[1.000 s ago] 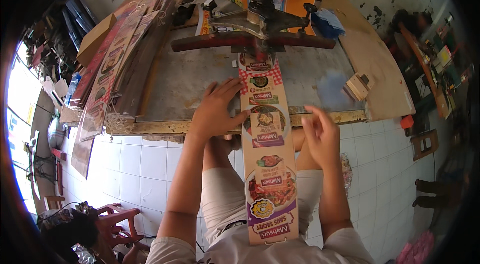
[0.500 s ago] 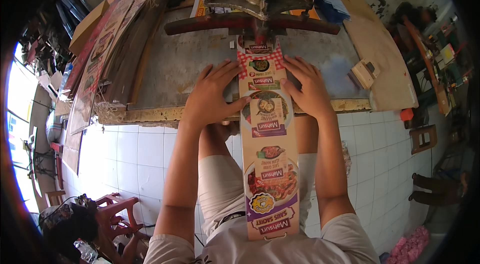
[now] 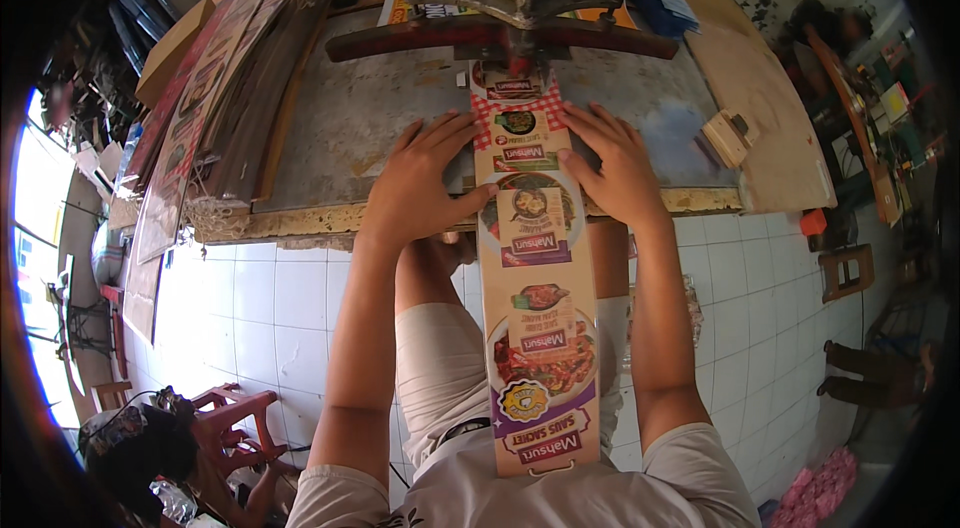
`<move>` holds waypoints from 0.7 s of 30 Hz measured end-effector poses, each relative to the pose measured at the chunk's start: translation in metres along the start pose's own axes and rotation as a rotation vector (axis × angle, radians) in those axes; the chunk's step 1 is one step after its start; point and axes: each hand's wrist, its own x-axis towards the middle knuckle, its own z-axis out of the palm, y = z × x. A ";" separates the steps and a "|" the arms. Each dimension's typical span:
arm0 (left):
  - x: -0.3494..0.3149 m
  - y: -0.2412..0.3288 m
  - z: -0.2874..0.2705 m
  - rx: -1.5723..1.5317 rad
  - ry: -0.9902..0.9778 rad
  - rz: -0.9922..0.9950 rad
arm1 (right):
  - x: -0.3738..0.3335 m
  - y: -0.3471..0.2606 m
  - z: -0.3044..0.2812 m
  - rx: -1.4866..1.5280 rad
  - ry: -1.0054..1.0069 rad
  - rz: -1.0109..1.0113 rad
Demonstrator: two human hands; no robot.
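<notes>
A long printed cardboard strip (image 3: 540,283) with food pictures runs from my lap up over the table edge. Its far end lies under the red foot of a black metal press (image 3: 517,58). On the strip's left side my left hand (image 3: 420,173) lies flat, fingers stretched forward and thumb tip at the strip's edge. My right hand (image 3: 615,168) rests along the opposite side, fingers extended, its thumb touching the strip's right edge. A small cord loop (image 3: 552,471) shows at the near end, against my shirt.
Stacked long printed strips (image 3: 215,78) lie at the table's left. A wooden block (image 3: 728,138) sits on the right, with blue plastic packets (image 3: 665,8) behind. The press's wide red crossbar (image 3: 400,40) spans above the worktop (image 3: 345,118). A red stool (image 3: 235,418) stands lower left.
The view has shifted very slightly. Both hands and the strip keep the same places relative to the press.
</notes>
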 end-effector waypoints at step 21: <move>-0.002 -0.001 0.001 0.019 -0.010 -0.002 | -0.001 0.002 0.000 0.027 -0.006 -0.017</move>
